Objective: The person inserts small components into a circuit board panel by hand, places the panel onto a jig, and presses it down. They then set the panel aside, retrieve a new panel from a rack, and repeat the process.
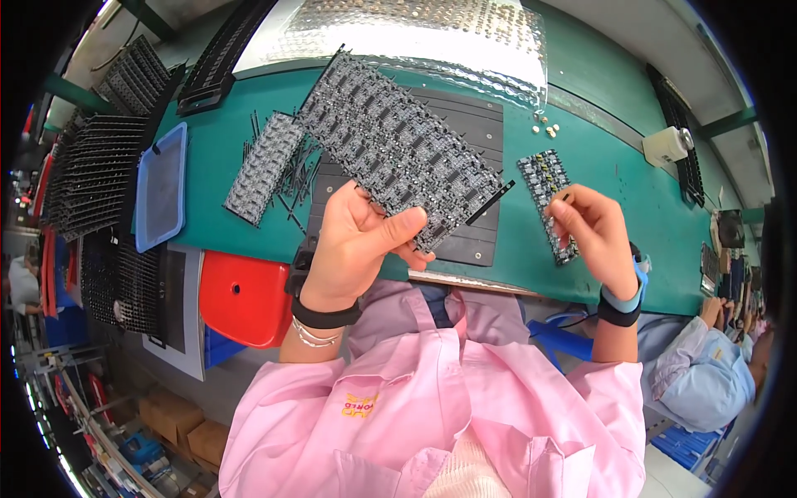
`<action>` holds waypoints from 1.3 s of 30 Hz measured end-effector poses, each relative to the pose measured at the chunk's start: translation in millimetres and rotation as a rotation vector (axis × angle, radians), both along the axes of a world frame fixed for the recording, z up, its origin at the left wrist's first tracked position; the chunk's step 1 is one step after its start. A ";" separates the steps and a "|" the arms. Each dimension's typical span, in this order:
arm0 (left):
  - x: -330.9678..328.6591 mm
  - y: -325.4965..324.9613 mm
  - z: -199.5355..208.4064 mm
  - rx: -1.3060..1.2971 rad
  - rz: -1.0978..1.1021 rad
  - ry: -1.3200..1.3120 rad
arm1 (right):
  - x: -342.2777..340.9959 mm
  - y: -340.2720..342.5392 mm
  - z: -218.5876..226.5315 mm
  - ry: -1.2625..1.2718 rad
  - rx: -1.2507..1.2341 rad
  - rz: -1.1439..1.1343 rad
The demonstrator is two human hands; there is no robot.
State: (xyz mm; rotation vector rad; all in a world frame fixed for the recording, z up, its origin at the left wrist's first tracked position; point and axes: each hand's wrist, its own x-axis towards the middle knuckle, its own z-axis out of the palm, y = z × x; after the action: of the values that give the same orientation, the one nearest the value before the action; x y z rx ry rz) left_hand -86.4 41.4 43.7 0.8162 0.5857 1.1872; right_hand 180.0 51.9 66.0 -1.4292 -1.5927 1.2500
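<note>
My left hand [365, 228] grips a large panel of circuit boards [398, 137] by its near edge, thumb on top. The panel is raised and tilted above a black ribbed mat [465, 241], covered with small dark parts. A black edge strip [491, 203] shows at its right end. My right hand [591, 236] is closed in a pinch over a narrower circuit board [544, 178] lying on the green table. A small dark bit shows at its fingertips, too small to name. Another board panel [264, 170] lies left of the mat, beside a heap of thin black strips [300, 178].
Several small pale round pieces [546, 129] and a white bottle [667, 146] are at the right. Bubble wrap [498, 50] lies at the back. A blue tray [163, 187], black racks [104, 174] and a red stool [243, 299] are at the left. Another person [706, 373] sits at the right.
</note>
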 end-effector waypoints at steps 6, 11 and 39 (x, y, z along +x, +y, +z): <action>6.7 7.8 2.6 0.087 0.002 0.201 | 26.0 20.2 -24.3 -0.434 0.018 -0.039; -9.4 48.1 10.5 0.296 -0.045 0.760 | -15.5 27.3 -5.4 -0.295 0.418 0.046; -10.2 42.1 -49.7 1.359 0.138 1.305 | -58.1 6.0 -78.0 -0.512 1.059 0.300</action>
State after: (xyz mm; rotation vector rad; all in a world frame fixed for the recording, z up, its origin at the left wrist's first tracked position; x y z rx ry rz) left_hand -96.6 83.5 -6.0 2.8335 0.8150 0.9410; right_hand 121.8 57.9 -12.0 -0.8248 -2.3374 0.0110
